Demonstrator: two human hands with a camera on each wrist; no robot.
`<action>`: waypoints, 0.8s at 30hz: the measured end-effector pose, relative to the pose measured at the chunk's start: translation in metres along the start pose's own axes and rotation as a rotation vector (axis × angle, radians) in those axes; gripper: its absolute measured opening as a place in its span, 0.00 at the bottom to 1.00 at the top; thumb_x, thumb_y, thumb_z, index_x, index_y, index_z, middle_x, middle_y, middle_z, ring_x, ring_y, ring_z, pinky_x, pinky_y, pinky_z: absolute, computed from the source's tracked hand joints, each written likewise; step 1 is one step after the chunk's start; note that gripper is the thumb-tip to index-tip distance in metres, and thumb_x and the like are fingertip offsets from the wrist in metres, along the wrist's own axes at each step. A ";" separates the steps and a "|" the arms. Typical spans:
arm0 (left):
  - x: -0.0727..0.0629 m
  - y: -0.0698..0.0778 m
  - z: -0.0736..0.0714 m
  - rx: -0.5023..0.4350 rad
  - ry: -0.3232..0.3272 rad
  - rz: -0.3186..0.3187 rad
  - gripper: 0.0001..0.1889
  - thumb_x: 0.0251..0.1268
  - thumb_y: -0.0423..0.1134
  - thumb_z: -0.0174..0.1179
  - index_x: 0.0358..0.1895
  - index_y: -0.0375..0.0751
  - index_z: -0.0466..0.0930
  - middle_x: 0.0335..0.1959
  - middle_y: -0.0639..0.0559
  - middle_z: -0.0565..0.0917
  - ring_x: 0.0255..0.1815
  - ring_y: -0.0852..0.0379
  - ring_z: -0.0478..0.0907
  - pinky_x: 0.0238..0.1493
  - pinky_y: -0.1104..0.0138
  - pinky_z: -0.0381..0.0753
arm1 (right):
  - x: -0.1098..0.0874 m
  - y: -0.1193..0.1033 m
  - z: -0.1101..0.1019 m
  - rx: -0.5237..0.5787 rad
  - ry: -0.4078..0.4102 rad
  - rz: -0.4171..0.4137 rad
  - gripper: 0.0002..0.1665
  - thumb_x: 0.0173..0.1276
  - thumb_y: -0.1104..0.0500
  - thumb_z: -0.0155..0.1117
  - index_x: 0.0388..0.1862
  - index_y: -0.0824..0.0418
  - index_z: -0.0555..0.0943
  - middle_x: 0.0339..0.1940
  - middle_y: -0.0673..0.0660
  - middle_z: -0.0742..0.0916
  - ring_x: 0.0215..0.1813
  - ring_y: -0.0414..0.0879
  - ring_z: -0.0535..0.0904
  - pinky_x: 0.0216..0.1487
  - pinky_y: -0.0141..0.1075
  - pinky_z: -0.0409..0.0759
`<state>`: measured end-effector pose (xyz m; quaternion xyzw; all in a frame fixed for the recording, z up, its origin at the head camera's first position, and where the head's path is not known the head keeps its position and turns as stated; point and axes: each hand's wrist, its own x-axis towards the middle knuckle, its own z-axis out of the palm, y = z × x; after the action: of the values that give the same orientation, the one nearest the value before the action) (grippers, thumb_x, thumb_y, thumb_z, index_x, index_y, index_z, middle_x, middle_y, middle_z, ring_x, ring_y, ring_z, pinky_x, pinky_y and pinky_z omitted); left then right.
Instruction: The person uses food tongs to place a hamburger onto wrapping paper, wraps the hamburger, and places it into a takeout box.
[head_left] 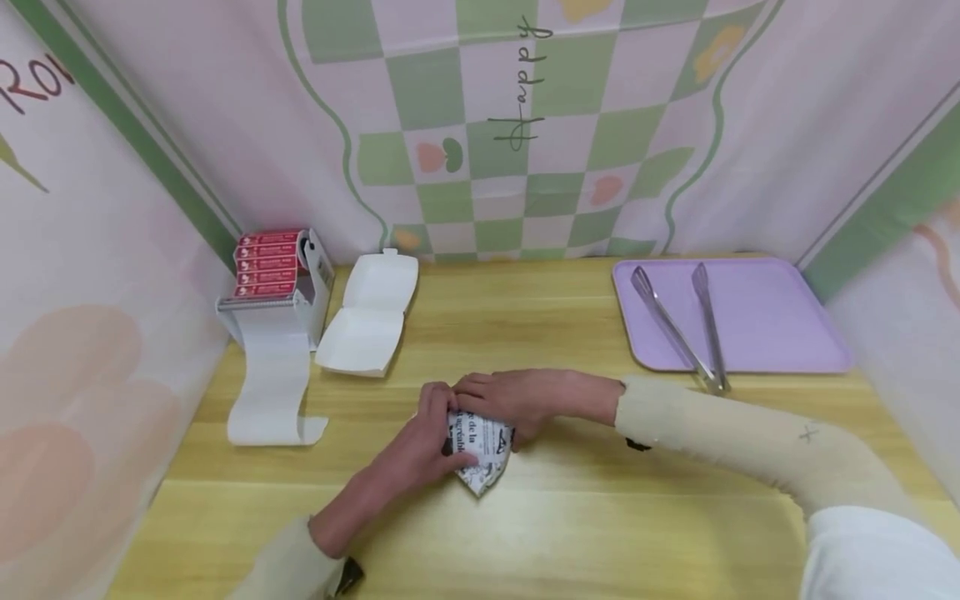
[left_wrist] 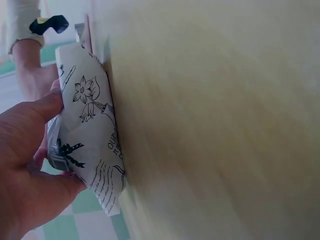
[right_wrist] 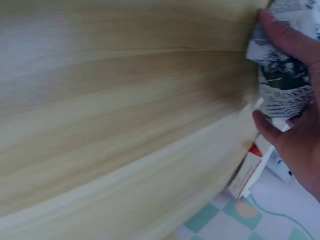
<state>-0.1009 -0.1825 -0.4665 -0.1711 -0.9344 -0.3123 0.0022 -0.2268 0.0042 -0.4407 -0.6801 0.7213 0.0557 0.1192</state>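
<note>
A small bundle wrapped in newsprint-patterned paper (head_left: 480, 450) lies on the wooden table in front of me, with a pointed fold towards me. My left hand (head_left: 420, 446) grips its left side, thumb on the near part and fingers at the far end. From the right, my right hand (head_left: 517, 396) reaches over the far edge and holds that side. Flower drawings and print show on the paper bundle (left_wrist: 92, 120) in the left wrist view. The right wrist view has the thumb and fingers of the right hand (right_wrist: 300, 135) around the bundle. Whatever the paper wraps is hidden.
At the back left stands a dispenser with red labels (head_left: 270, 271), a white strip (head_left: 270, 383) hanging from it onto the table. Beside it lies an opened white clamshell box (head_left: 367, 312). Metal tongs (head_left: 675, 329) rest across the purple tray (head_left: 780, 317) at the back right.
</note>
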 end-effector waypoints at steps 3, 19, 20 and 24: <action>-0.001 0.000 0.001 0.031 0.005 -0.031 0.38 0.56 0.48 0.73 0.60 0.36 0.58 0.60 0.40 0.64 0.54 0.52 0.72 0.56 0.61 0.80 | 0.001 0.002 0.000 0.034 0.005 0.011 0.61 0.50 0.46 0.80 0.78 0.56 0.57 0.72 0.55 0.71 0.72 0.46 0.67 0.71 0.38 0.72; -0.009 0.000 0.003 0.159 -0.156 -0.080 0.46 0.77 0.60 0.45 0.80 0.35 0.33 0.82 0.37 0.48 0.82 0.45 0.49 0.80 0.54 0.54 | -0.003 0.007 0.008 0.096 0.023 0.025 0.58 0.52 0.46 0.77 0.77 0.57 0.58 0.67 0.55 0.75 0.68 0.46 0.70 0.72 0.38 0.70; -0.009 -0.002 0.001 0.140 -0.148 -0.091 0.46 0.76 0.61 0.45 0.81 0.38 0.33 0.82 0.38 0.48 0.82 0.46 0.50 0.80 0.54 0.55 | -0.003 0.007 0.008 0.085 0.018 0.030 0.58 0.53 0.45 0.77 0.77 0.56 0.58 0.67 0.55 0.75 0.68 0.46 0.70 0.72 0.38 0.71; -0.014 -0.018 -0.023 0.063 -0.054 -0.158 0.41 0.76 0.57 0.49 0.82 0.46 0.40 0.80 0.43 0.56 0.79 0.47 0.57 0.77 0.52 0.61 | -0.005 0.005 0.006 0.049 -0.001 0.029 0.60 0.52 0.44 0.78 0.80 0.45 0.55 0.69 0.55 0.73 0.68 0.47 0.69 0.70 0.40 0.73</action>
<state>-0.0954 -0.2137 -0.4598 -0.1052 -0.9541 -0.2771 -0.0424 -0.2305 0.0109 -0.4452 -0.6663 0.7322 0.0402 0.1357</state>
